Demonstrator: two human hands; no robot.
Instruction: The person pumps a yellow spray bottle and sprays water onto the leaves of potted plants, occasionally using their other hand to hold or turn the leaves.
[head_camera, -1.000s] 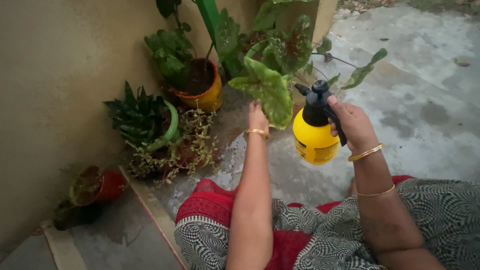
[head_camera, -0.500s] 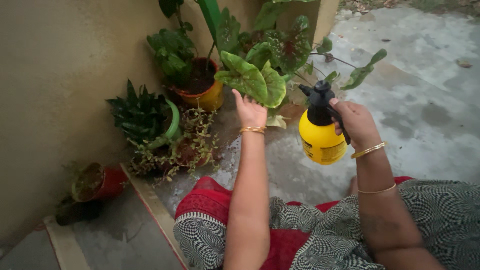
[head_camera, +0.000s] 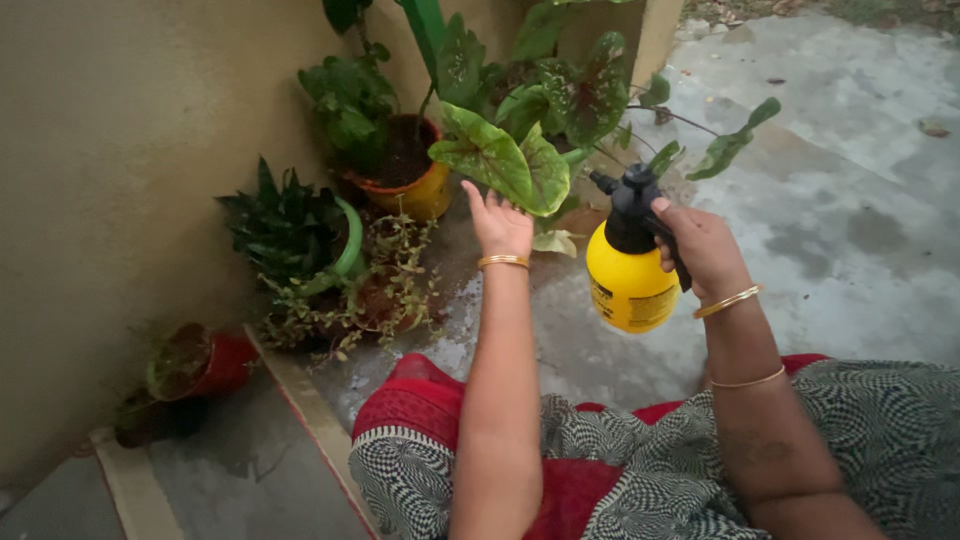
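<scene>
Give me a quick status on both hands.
Left hand open, under big spotted leaf. Right hand gripping yellow spray bottle, nozzle toward leaf. Nothing between.

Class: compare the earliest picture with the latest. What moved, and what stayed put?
The left hand turned palm-up and lifted the big green leaf, which had hung down over it. The right hand stays clamped on the yellow spray bottle, barely shifted. The pots stayed put.
</scene>
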